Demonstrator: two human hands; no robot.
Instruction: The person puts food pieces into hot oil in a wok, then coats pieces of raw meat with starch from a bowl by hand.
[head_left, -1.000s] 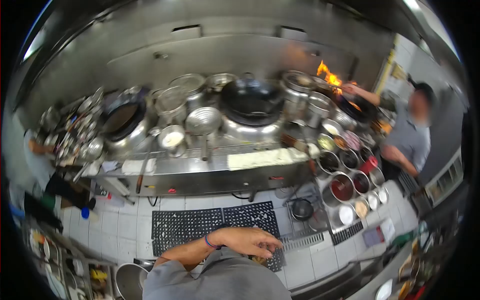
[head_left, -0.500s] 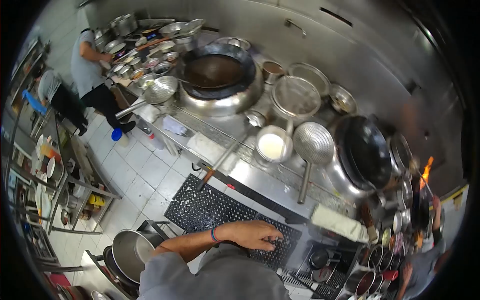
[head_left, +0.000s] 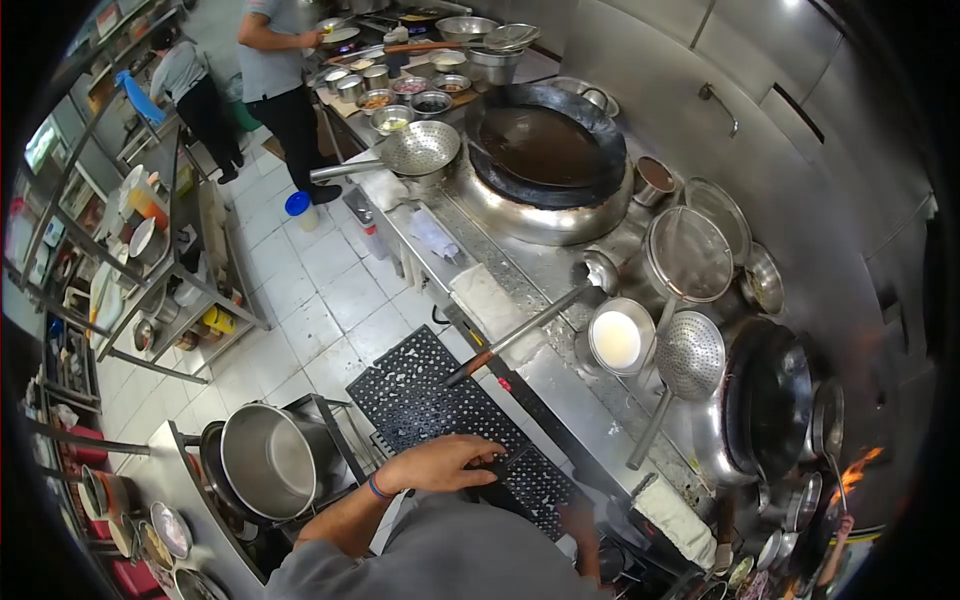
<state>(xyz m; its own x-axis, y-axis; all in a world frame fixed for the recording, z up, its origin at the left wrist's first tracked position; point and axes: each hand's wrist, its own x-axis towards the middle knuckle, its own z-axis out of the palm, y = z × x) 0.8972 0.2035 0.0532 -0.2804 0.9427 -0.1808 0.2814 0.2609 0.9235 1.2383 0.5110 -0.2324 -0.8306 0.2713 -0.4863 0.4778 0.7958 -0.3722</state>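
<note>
My left hand (head_left: 445, 463) hangs in front of my body above the black perforated floor mat (head_left: 410, 390). Its thumb and fingers are apart with nothing between them, and a coloured band circles the wrist. At the lower right, my right hand (head_left: 580, 522) is smeared by motion, so its fingers cannot be read. Nearest on the steel counter (head_left: 590, 400) lies a ladle (head_left: 520, 330), its wooden handle end jutting past the edge. Beyond it stand a pot of white liquid (head_left: 617, 338), a perforated strainer (head_left: 690, 355) and a mesh strainer (head_left: 690, 252).
A wok with dark liquid (head_left: 540, 145) sits on the far burner; a black wok (head_left: 780, 400) is at right. A large steel pot (head_left: 268, 460) stands behind my left arm. Two people work at upper left. Another person's hand (head_left: 845, 525) is near flames (head_left: 860, 470).
My view has swung left, so the counter appears further right and the large pot shows more fully. My left hand has shifted left in view. My blurred right hand has come into sight.
</note>
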